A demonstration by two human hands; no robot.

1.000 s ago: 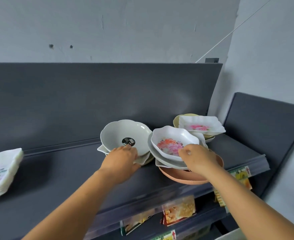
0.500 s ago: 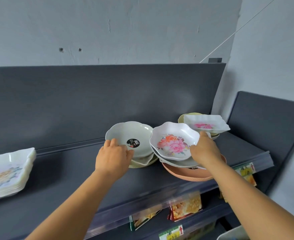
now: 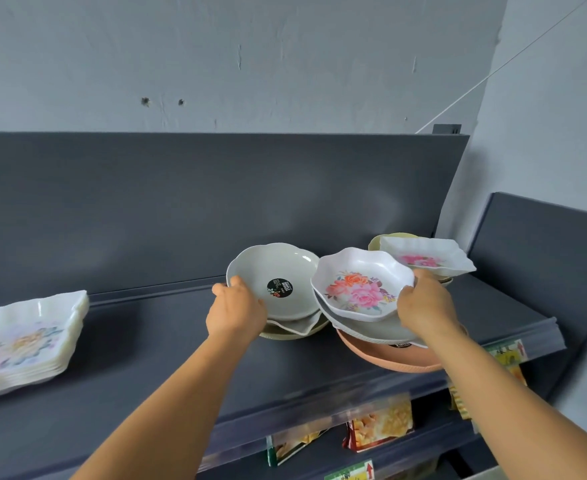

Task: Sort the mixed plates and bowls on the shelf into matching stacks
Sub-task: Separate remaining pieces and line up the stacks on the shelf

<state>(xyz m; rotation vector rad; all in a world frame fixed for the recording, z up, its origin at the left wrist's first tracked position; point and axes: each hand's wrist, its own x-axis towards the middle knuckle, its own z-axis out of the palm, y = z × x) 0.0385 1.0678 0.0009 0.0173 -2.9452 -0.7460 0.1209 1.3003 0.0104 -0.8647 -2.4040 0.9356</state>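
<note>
Open stretch of dark grey metal shelf (image 3: 153, 355) btwn stack of white square floral plates (image 3: 25, 341) at far left & grey scalloped bowl w/ black round sticker (image 3: 274, 282); room there for a hand. Centre-right crowded: white wavy-rimmed floral bowl (image 3: 361, 284) just beside the grey one, atop a pile on wide terracotta-pink bowl (image 3: 389, 356). Behind, white square floral dish (image 3: 427, 256), close to shelf's upright dark back panel (image 3: 181, 209). Bare strip of shelf at far right.
</note>
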